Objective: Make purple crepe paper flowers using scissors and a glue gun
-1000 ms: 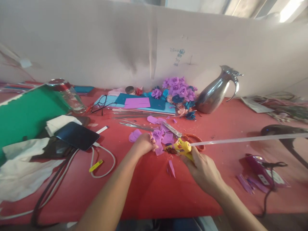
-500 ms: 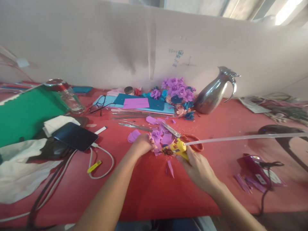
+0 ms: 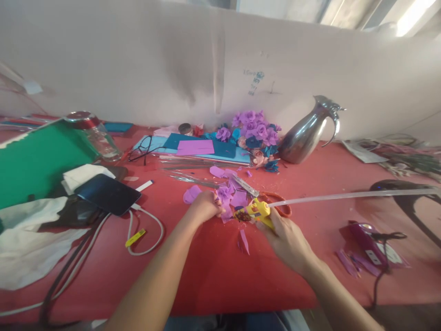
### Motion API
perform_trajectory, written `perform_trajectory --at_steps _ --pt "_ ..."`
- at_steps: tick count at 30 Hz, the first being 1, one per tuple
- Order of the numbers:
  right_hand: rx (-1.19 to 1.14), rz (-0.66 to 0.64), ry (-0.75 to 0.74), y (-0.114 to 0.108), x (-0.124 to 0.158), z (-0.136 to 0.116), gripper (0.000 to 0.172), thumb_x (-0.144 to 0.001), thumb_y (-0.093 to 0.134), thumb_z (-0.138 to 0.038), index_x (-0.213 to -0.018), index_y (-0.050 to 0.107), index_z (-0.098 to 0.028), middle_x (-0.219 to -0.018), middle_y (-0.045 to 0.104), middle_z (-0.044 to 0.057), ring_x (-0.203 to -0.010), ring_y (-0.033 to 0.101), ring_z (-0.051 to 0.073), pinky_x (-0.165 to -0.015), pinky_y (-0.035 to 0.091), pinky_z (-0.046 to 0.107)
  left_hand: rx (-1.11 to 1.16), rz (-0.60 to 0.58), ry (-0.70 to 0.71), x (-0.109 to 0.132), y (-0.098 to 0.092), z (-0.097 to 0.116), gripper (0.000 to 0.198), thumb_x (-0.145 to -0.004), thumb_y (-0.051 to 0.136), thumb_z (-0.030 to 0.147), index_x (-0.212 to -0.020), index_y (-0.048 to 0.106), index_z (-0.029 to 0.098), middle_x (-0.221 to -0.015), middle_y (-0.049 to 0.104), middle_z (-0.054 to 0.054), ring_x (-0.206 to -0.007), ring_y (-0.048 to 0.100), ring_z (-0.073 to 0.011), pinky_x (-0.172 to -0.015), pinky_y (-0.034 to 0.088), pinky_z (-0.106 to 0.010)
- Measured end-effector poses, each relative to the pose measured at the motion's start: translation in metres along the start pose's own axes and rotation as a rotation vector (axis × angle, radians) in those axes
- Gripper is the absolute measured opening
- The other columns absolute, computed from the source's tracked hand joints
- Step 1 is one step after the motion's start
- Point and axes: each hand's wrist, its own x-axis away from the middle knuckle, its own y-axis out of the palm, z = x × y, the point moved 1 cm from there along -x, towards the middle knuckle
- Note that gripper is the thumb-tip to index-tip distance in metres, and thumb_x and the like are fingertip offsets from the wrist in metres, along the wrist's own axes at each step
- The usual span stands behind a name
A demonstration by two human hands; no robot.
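In the head view, my left hand point(image 3: 206, 207) is closed on a purple paper flower point(image 3: 224, 193) near the middle of the table. My right hand point(image 3: 287, 239) wraps round the handle of a yellow hot glue gun point(image 3: 257, 210). A long clear glue stick point(image 3: 327, 197) juts from the gun's back toward the right. The gun's dark, crusted nozzle end points left, just beside the flower. Purple paper pieces point(image 3: 191, 194) lie around my left hand. Behind the gun rest scissors point(image 3: 246, 185) with orange handles, partly hidden by it.
Finished paper flowers point(image 3: 253, 128) are heaped at the back beside a steel jug point(image 3: 306, 131). Coloured paper sheets point(image 3: 195, 147) and eyeglasses point(image 3: 144, 149) lie left of them. A phone point(image 3: 107, 194) with a white cable is at left. A purple corded device point(image 3: 368, 241) sits at right.
The glue gun in my right hand has shifted slightly to the right, away from the flower. My left hand stays nearly in place on the flower.
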Motion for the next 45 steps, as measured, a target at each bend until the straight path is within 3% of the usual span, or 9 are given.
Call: perform_trajectory --at_steps 13,17,21,26,34,39,41,42,45 --pt "-0.331 0.01 0.097 -0.01 -0.002 0.011 0.033 -0.087 0.047 -0.045 -0.108 0.054 -0.021 -0.082 0.069 0.004 -0.074 0.064 0.023 -0.06 0.042 0.027 0.133 -0.002 -0.004 0.005 0.0 0.0 0.016 -0.063 0.058 0.014 -0.051 0.049 0.02 -0.055 0.06 0.001 -0.058 0.057 -0.014 -0.053 0.035 -0.023" --pt "-0.654 0.035 0.1 -0.012 -0.031 0.035 0.034 -0.079 0.057 -0.05 -0.09 0.059 -0.019 -0.073 0.066 0.002 -0.063 0.058 0.016 -0.056 0.04 0.024 0.142 0.01 0.009 0.007 -0.001 -0.001 0.019 -0.06 0.058 0.013 -0.045 0.05 0.02 -0.05 0.059 0.001 -0.056 0.057 -0.0155 -0.053 0.034 -0.025" --pt "-0.833 0.011 0.329 -0.018 -0.082 0.07 0.037 -0.073 0.062 -0.055 -0.077 0.053 -0.019 -0.042 0.048 -0.006 -0.039 0.041 0.01 -0.042 0.028 0.021 0.229 0.054 0.072 0.008 -0.001 -0.005 0.019 -0.059 0.059 0.015 -0.043 0.052 0.02 -0.048 0.059 -0.001 -0.055 0.056 -0.0176 -0.054 0.033 -0.027" --pt "-0.781 0.043 0.388 -0.022 -0.123 0.096 0.035 -0.072 0.061 -0.053 -0.066 0.048 -0.022 -0.039 0.049 -0.004 -0.036 0.045 0.011 -0.041 0.029 0.021 0.331 0.08 0.106 0.008 0.0 -0.009 0.017 -0.058 0.059 0.016 -0.042 0.054 0.02 -0.049 0.062 -0.002 -0.053 0.055 -0.0182 -0.054 0.033 -0.028" --pt "-0.477 0.205 0.399 -0.013 -0.131 0.109 0.031 -0.078 0.057 -0.04 -0.054 0.053 -0.021 -0.046 0.054 -0.001 -0.054 0.057 0.018 -0.052 0.039 0.026 0.437 0.112 0.157 0.007 0.004 -0.013 0.018 -0.061 0.058 0.023 -0.043 0.054 0.022 -0.046 0.057 -0.001 -0.053 0.054 -0.0194 -0.057 0.035 -0.03" --pt "-0.277 0.385 0.333 -0.023 -0.113 0.096 0.011 -0.076 0.06 -0.028 -0.073 0.066 -0.02 -0.087 0.07 0.009 -0.096 0.06 0.026 -0.077 0.042 0.031 0.605 0.103 0.151 0.01 0.003 -0.011 0.004 -0.058 0.065 0.023 -0.055 0.064 0.021 -0.053 0.065 -0.001 -0.059 0.06 -0.0216 -0.06 0.041 -0.03" --pt "-0.263 0.382 0.274 -0.024 -0.103 0.076 0.014 -0.078 0.059 -0.026 -0.086 0.069 -0.021 -0.1 0.07 0.01 -0.098 0.06 0.025 -0.081 0.043 0.033 0.739 0.107 0.153 0.012 0.002 -0.009 0.014 -0.054 0.071 0.022 -0.068 0.07 0.02 -0.07 0.074 -0.003 -0.072 0.066 -0.0236 -0.068 0.045 -0.031" --pt "-0.277 0.342 0.218 -0.024 -0.099 0.063 0.016 -0.079 0.059 -0.027 -0.089 0.07 -0.022 -0.097 0.071 0.008 -0.092 0.062 0.023 -0.08 0.044 0.031 0.783 0.111 0.15 0.013 0.001 -0.007 0.019 -0.054 0.074 0.023 -0.073 0.072 0.02 -0.076 0.075 -0.004 -0.077 0.067 -0.0245 -0.072 0.046 -0.032" --pt "-0.462 -0.056 -0.138 -0.015 -0.085 0.016 0.024 -0.086 0.052 -0.033 -0.094 0.072 -0.022 -0.091 0.073 0.004 -0.084 0.065 0.02 -0.076 0.046 0.029 0.792 0.113 0.133 0.015 0.0 -0.004 0.02 -0.055 0.076 0.023 -0.074 0.073 0.021 -0.079 0.076 -0.004 -0.081 0.067 -0.0248 -0.074 0.047 -0.031"
